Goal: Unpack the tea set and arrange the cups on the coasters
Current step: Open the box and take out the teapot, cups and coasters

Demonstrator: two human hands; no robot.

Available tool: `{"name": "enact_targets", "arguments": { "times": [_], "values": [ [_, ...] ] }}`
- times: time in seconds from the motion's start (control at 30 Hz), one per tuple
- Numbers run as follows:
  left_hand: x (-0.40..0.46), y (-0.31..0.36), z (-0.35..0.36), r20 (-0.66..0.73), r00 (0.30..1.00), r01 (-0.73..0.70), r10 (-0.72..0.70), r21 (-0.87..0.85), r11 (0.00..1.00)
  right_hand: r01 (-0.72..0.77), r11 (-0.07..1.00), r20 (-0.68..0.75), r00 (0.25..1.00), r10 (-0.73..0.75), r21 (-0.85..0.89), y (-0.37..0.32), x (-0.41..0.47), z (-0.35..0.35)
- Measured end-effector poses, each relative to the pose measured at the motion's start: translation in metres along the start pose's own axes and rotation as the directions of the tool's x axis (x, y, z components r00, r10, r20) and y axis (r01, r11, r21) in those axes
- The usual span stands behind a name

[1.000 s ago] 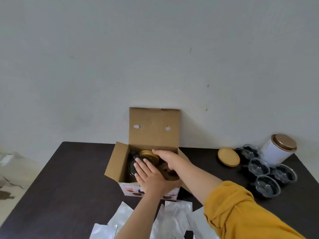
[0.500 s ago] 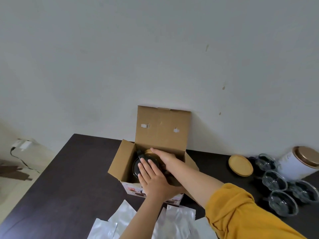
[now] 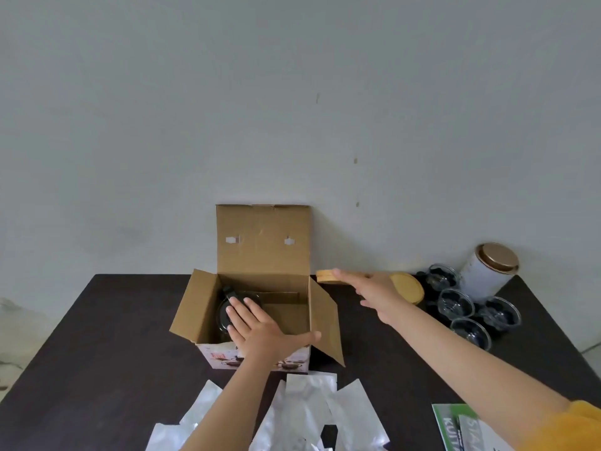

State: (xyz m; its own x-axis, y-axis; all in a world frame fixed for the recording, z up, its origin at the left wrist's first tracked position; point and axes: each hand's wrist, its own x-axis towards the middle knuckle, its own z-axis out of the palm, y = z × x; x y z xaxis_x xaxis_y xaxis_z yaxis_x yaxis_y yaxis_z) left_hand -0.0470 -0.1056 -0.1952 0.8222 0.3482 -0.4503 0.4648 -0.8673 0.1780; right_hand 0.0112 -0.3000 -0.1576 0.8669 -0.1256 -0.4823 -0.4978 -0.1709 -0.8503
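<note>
The right hand [image 3: 374,289] has come out of the cardboard box [image 3: 260,307] and now carries a round wooden coaster [image 3: 326,276], pinched at the fingertips, just right of the box's upper right corner in mid-frame. A second ago that hand was still down inside the box, over the wooden disc lying on the dark glass teapot [image 3: 239,312]. So one more coaster has been unpacked. It is heading, I judge, toward the other coaster [image 3: 408,287] lying flat on the desk [image 3: 97,336] further right, partly hidden behind the hand.

The left hand [image 3: 260,327] is released, with fingers straight and spread. They rest flat on the teapot's rim in the left half of the box, as before, apparently steadying it.

The glass cups [image 3: 471,307], four as far as I can count, stand clustered at the right of the frame beside a white tin with a bronze lid [image 3: 491,270]. None sits on a coaster yet, so the arranging step remains.

Across the bottom of the frame, silvery wrapping sheets [image 3: 312,411] lie spread on the desk. A green-and-white leaflet [image 3: 461,428] lies at lower right.
</note>
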Motion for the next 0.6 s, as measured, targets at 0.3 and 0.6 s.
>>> {"name": "enact_targets", "arguments": {
  "times": [0.3, 0.6],
  "values": [
    [-0.001, 0.001, 0.002, -0.019, 1.0, 0.003, -0.003, 0.013, 1.0, -0.16, 0.975, -0.234, 0.965, 0.122, -0.151, 0.1, 0.024, -0.035],
    [0.0, 0.003, 0.004, -0.041, 0.999, 0.009, -0.008, 0.03, 1.0, -0.013, 0.909, -0.211, 0.974, -0.083, -0.416, 0.144, 0.039, -0.031]
  ]
}}
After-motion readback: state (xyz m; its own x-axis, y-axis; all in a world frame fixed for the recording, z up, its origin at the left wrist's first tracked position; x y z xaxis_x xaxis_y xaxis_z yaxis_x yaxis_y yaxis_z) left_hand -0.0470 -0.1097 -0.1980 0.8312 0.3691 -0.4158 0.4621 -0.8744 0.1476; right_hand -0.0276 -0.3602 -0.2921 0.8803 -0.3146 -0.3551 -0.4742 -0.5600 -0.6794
